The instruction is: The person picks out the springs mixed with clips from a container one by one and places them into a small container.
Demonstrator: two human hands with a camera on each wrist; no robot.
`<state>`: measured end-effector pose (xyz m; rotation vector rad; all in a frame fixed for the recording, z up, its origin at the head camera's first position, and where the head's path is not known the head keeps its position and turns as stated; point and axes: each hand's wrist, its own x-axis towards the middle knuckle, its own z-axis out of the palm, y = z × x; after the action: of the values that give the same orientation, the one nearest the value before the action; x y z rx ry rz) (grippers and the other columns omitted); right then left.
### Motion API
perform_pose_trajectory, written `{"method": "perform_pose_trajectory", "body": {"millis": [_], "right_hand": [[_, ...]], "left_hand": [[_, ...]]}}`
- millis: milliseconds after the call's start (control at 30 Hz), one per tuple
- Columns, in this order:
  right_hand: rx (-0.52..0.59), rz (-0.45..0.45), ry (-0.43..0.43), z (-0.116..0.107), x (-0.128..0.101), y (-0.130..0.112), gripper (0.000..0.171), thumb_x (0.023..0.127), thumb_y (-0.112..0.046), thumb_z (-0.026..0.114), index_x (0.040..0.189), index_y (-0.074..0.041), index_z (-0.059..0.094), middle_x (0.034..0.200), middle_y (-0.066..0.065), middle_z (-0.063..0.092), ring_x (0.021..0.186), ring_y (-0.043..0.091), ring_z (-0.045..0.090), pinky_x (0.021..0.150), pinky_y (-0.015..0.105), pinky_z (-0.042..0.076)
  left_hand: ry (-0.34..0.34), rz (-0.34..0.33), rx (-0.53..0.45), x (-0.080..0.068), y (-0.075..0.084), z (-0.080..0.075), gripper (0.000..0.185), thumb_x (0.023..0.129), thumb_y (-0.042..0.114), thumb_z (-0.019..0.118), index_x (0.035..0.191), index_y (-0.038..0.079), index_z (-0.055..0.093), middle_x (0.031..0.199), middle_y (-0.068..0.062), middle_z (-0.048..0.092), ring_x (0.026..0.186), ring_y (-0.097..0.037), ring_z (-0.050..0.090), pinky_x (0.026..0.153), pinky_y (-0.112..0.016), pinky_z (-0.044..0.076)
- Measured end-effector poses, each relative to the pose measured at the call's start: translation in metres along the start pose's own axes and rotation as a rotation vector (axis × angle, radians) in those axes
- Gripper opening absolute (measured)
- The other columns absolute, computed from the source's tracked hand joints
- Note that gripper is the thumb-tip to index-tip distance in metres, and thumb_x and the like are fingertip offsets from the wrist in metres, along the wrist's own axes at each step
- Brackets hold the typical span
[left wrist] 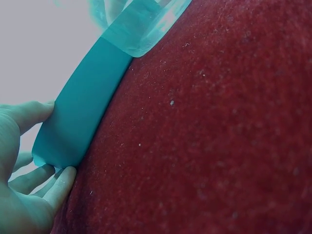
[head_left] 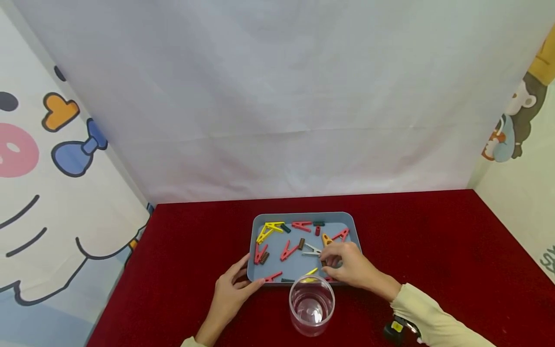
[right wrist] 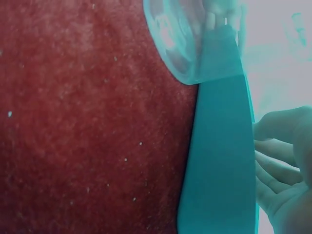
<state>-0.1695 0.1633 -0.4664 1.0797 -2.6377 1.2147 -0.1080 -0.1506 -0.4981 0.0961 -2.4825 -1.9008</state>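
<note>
A grey-blue tray [head_left: 299,218] holds several plastic clips, among them a red clip [head_left: 288,251], a yellow clip [head_left: 264,233], a white clip [head_left: 312,250] and an orange clip [head_left: 326,239]. Small ribbed springs lie among them, such as a brown spring [head_left: 301,244] and a dark green spring [head_left: 318,223]. My left hand [head_left: 231,289] grips the tray's near left corner, thumb at the front rim and fingers along the side. Inside the tray's right half, my right hand [head_left: 347,261] pinches a brown spring [head_left: 323,263] between thumb and forefinger. The tray wall [right wrist: 222,161] hides those fingertips in the right wrist view.
A clear plastic cup [head_left: 311,308] stands in front of the tray, overlapping its near edge in the head view. Dark red cloth [head_left: 195,250] covers the table. A white curtain [head_left: 303,96] hangs behind, with printed panels at both sides.
</note>
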Motion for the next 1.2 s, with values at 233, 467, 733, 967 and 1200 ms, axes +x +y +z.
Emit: {"method": "perform_pose_trajectory", "body": {"millis": [233, 467, 733, 967, 1200], "right_hand": [[0.086, 0.031, 0.011, -0.004, -0.002, -0.004, 0.013, 0.082, 0.004, 0.081, 0.095, 0.003, 0.077, 0.098, 0.014, 0.073, 0.075, 0.005, 0.065, 0.067, 0.026, 0.060], [0.141, 0.076, 0.010, -0.005, -0.004, -0.009, 0.013, 0.083, 0.004, 0.079, 0.096, 0.006, 0.076, 0.100, 0.016, 0.074, 0.076, 0.000, 0.064, 0.069, 0.024, 0.060], [0.153, 0.050, 0.027, -0.009, -0.005, -0.014, 0.013, 0.083, 0.005, 0.080, 0.095, 0.005, 0.076, 0.100, 0.017, 0.074, 0.076, 0.001, 0.065, 0.068, 0.024, 0.060], [0.153, 0.046, 0.028, -0.014, -0.007, -0.020, 0.014, 0.084, 0.002, 0.081, 0.096, 0.005, 0.077, 0.103, 0.018, 0.074, 0.078, 0.003, 0.066, 0.069, 0.026, 0.060], [0.164, 0.028, 0.030, -0.019, -0.008, -0.028, 0.012, 0.084, 0.001, 0.080, 0.096, 0.002, 0.077, 0.103, 0.017, 0.074, 0.079, 0.004, 0.067, 0.070, 0.027, 0.061]], "left_hand": [[0.000, 0.012, 0.004, 0.000, -0.001, 0.002, 0.070, 0.087, 0.017, 0.084, 0.150, 0.010, 0.054, 0.143, -0.020, 0.059, 0.120, -0.031, 0.065, 0.085, -0.026, 0.058], [0.000, 0.006, 0.008, 0.001, -0.001, 0.002, 0.072, 0.087, 0.019, 0.085, 0.151, 0.010, 0.053, 0.144, -0.019, 0.059, 0.120, -0.031, 0.065, 0.086, -0.027, 0.059], [0.002, 0.000, 0.008, 0.000, -0.002, 0.002, 0.072, 0.087, 0.021, 0.085, 0.151, 0.012, 0.053, 0.144, -0.019, 0.058, 0.120, -0.030, 0.065, 0.086, -0.028, 0.059], [0.005, 0.013, 0.009, -0.002, -0.001, 0.001, 0.071, 0.088, 0.020, 0.084, 0.151, 0.011, 0.054, 0.144, -0.019, 0.059, 0.119, -0.031, 0.066, 0.085, -0.028, 0.059], [0.008, 0.012, 0.013, -0.001, -0.001, 0.001, 0.071, 0.087, 0.020, 0.085, 0.151, 0.010, 0.054, 0.144, -0.019, 0.059, 0.119, -0.031, 0.065, 0.085, -0.028, 0.059]]}}
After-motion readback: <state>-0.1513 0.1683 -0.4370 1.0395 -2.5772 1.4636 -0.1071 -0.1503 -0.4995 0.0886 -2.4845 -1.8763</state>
